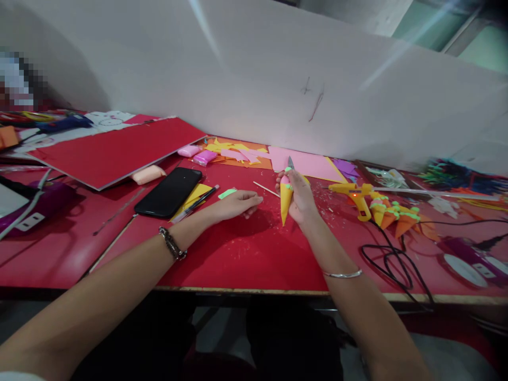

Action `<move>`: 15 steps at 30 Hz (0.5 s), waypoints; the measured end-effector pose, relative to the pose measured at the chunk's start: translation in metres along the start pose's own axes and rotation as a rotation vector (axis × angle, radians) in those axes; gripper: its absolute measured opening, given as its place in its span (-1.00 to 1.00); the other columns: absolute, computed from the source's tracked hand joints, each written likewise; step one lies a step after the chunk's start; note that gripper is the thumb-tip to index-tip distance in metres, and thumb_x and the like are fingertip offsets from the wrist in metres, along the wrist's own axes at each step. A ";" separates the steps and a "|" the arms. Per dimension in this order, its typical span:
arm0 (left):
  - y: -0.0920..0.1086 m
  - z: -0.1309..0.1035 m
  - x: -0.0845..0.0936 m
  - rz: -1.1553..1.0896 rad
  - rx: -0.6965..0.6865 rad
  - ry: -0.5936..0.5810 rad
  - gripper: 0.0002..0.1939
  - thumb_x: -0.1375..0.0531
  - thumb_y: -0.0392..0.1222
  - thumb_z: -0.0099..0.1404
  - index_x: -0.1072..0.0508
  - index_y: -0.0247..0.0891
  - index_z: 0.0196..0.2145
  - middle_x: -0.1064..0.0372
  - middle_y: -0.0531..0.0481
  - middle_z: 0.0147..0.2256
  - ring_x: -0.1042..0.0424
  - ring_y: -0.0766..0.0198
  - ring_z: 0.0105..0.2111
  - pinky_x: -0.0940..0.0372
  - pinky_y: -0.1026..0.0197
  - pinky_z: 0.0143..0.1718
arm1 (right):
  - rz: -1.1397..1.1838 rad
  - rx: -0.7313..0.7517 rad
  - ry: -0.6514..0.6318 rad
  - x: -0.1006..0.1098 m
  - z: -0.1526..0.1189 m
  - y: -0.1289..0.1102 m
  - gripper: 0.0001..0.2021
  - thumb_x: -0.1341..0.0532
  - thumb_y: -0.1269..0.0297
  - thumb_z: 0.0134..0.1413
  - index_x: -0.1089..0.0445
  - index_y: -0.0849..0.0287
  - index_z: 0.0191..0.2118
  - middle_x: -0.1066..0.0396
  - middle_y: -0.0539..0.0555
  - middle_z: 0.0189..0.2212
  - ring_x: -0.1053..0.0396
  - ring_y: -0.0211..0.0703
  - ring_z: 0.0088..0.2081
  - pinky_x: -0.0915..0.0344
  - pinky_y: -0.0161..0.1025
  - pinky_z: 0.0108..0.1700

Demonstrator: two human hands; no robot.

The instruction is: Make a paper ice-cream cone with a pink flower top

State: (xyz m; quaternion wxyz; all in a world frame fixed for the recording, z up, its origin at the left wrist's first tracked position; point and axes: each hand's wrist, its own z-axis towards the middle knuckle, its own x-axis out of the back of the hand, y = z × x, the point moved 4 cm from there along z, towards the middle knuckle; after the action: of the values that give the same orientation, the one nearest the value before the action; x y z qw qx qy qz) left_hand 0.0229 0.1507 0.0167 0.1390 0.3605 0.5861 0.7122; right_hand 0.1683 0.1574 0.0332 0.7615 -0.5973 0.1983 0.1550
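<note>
Cone is yellow, pink and light green on top. Tabletop's red; board also red, pale edge. Phone is black, glue gun yellow with a red light. Large paper sheet: pink. Wall reads grey-white.

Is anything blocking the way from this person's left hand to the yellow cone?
Nothing visible does. The gap between the left hand and the yellow cone, held in the right hand, looks open over the red tabletop. A thin stick lies on the tabletop just beyond that gap, seemingly not across it.
</note>
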 end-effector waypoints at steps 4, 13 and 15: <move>-0.006 0.002 0.001 -0.118 0.028 0.078 -0.77 0.02 -0.08 0.21 -0.17 -0.27 -0.51 -0.07 0.16 -0.64 -0.08 0.47 -0.66 -0.03 0.38 -0.61 | -0.087 0.003 0.000 -0.002 -0.002 0.006 -0.82 -0.26 0.17 -0.23 -0.31 0.15 -0.53 -0.29 -0.09 -0.52 -0.25 -0.40 -0.49 -0.24 -0.39 -0.40; -0.001 0.001 -0.010 -0.115 0.095 0.140 -0.78 0.02 -0.22 0.14 -0.30 -0.29 -0.25 -0.05 0.15 -0.61 -0.05 0.44 -0.62 0.02 0.36 -0.60 | -0.218 0.038 0.010 -0.009 -0.007 0.016 -0.81 -0.26 0.15 -0.23 -0.29 0.13 -0.50 -0.25 -0.11 -0.57 -0.21 -0.38 -0.52 -0.17 -0.38 -0.43; 0.006 -0.001 -0.016 -0.005 0.026 0.126 -0.74 -0.05 -0.12 0.13 -0.29 -0.29 -0.24 -0.12 0.12 -0.54 -0.10 0.41 -0.56 -0.03 0.34 -0.54 | -0.266 0.062 0.010 -0.012 -0.010 0.016 -0.80 -0.25 0.14 -0.23 -0.28 0.13 -0.48 -0.24 -0.11 -0.57 -0.19 -0.38 -0.52 -0.15 -0.38 -0.44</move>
State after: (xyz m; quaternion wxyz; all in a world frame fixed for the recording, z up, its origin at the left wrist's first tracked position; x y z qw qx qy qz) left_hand 0.0349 0.1386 0.0164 0.0990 0.3153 0.6040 0.7252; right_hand 0.1490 0.1518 0.0234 0.7924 -0.5952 0.1261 0.0436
